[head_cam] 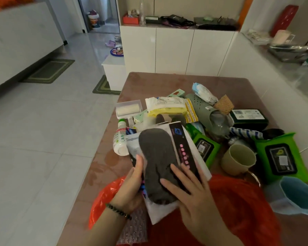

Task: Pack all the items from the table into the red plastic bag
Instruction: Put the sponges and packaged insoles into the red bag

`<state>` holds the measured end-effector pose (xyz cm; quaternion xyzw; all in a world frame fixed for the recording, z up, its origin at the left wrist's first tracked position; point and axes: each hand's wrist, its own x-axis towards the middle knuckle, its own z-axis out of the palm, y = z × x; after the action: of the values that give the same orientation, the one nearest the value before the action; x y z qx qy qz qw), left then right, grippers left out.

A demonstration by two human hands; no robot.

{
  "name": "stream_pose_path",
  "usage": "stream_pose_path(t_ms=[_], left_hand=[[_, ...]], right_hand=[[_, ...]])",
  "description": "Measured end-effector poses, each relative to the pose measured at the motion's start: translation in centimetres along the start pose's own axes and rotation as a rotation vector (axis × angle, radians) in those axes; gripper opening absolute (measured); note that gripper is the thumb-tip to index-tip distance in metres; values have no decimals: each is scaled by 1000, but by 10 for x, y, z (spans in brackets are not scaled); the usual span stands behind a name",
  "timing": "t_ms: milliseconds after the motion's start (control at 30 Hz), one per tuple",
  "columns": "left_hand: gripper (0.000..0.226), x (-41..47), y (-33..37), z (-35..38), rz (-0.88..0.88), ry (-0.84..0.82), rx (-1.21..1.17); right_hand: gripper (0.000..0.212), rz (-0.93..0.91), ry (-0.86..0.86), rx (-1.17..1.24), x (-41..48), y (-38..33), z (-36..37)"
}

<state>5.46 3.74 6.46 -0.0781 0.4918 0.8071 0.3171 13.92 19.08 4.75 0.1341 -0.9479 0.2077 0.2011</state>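
Note:
The red plastic bag (238, 206) lies crumpled on the near part of the brown table (212, 82). Above it I hold a stack of flat packages with a dark grey insole (156, 162) on top and a black box with pink dots (181, 148) beside it. My left hand (132, 189) grips the stack's left edge. My right hand (190, 189) presses on the insole and box from the right. Behind lie a white bottle (120, 139), a lint roller (129, 110), a yellow-edged wipes pack (169, 107), a green clog (208, 110) and green wipes packs (281, 157).
A beige cup (238, 158) and a blue cup (299, 196) stand at the right of the table. A dark green box (249, 118) and a striped cloth (245, 134) lie further back. Bubble wrap (133, 229) sits under my left wrist. White cabinets stand behind; tiled floor lies left.

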Motion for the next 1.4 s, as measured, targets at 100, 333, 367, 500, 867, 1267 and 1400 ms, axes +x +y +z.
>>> stream_pose_path(t_ms=[100, 333, 367, 500, 867, 1267, 1400], left_hand=[[46, -7, -10, 10, 26, -49, 51], [42, -24, -44, 18, -121, -234, 226], [39, -25, -52, 21, -129, -240, 273], [40, -30, -64, 29, -63, -201, 531], [34, -40, -119, -56, -77, -371, 1532], [31, -68, -85, -39, 230, -580, 1421], [31, -40, -53, -39, 659, -145, 1359]], right_hand=[[48, 24, -170, 39, -21, -2, -5], [79, 981, 138, 880, -45, 0, -59], [77, 1095, 85, 1060, -49, 3, -59], [78, 1323, -26, 1220, -71, 18, -56], [60, 1331, -624, 1259, -102, 54, -25], [27, 1424, 68, 1021, -66, 22, 35], [26, 1323, -45, 954, -65, 16, 42]])
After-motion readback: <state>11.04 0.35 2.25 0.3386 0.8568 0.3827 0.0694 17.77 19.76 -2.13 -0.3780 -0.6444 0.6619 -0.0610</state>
